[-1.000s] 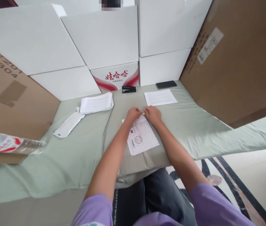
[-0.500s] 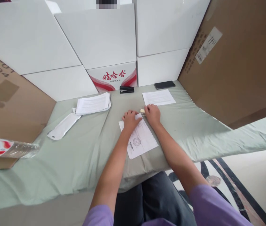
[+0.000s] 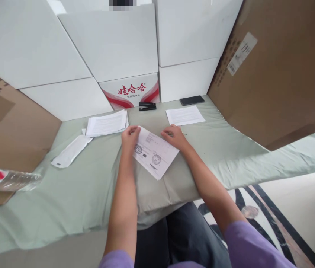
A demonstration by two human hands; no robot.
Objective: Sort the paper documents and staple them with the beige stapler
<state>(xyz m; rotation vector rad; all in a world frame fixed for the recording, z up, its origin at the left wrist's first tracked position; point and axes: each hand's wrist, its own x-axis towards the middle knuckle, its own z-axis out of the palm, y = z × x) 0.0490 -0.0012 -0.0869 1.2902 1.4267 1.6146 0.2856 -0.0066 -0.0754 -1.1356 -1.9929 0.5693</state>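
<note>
White stamped sheet pinched at its left corner by left hand, pressed flat under open right hand, lying slantwise on green cloth between paper stack and single sheet; black stapler beyond, untouched, stapling seemingly yet undone.

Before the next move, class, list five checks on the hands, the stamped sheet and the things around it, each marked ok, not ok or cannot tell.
1. Left hand on the stamped sheet: ok.
2. Right hand at the sheet's far edge: ok.
3. Sheet lies flat on the cloth: cannot tell.
4. Stapler apart from both hands: ok.
5. Paper stack separate from the sheet: ok.
</note>
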